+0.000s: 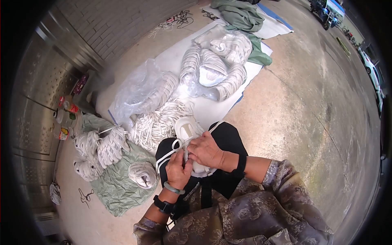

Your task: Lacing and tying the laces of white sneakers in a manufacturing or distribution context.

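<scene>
A cream-white shoe upper [185,127] lies across the dark padding on my lap, its tongue end pointing away from me. White shoelace [164,157] loops out on its left side, and another lace end sticks up at the upper right. My left hand [178,169] is closed at the left edge of the upper, thumb and fingers pinching the lace. From the right, my right hand [205,151] grips the upper with bent fingers, close to the left fingertips. Both hands hide the eyelets and the middle of the upper.
Beyond my knees lies a heap of white laces [157,126]. Bundled uppers [110,147] and a rolled one [142,174] rest on a green sheet [118,192]. Plastic-wrapped uppers [212,69] sit on a white sheet. Bottles [64,131] stand by the metal door.
</scene>
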